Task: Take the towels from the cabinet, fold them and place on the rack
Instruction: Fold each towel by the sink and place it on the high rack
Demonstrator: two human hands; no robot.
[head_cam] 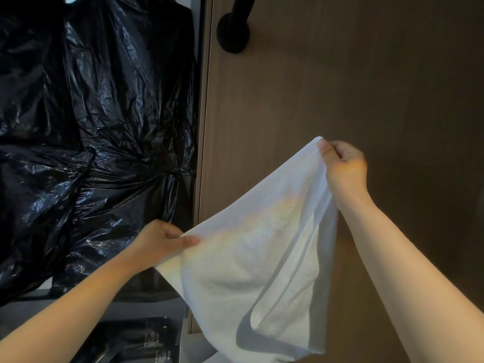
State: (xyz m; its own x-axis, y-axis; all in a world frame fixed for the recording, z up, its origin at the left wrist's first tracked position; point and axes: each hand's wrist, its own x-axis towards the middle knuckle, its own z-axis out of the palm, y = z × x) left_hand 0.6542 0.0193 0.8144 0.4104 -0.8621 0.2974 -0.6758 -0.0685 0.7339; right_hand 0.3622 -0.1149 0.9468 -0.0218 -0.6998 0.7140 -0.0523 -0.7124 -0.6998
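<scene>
From my remote feed: one white towel (262,258), two hands. Left hand (159,242) pinches lower corner, thumb over cloth, fingers curled beneath. Right hand (343,169) pinches upper corner, fingertips clamped on hem. Towel stretched slantwise between both grips, rest hanging below fingers. Behind: one brown cabinet door (340,74), one black handle (233,32). Black plastic bags (104,100) beyond left hand, count unclear.

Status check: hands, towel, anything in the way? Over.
Left grip pinching towel edge low; right grip pinching it high. Towel hangs stretched between them. Black bags left, cabinet door behind, no rack in view.
</scene>
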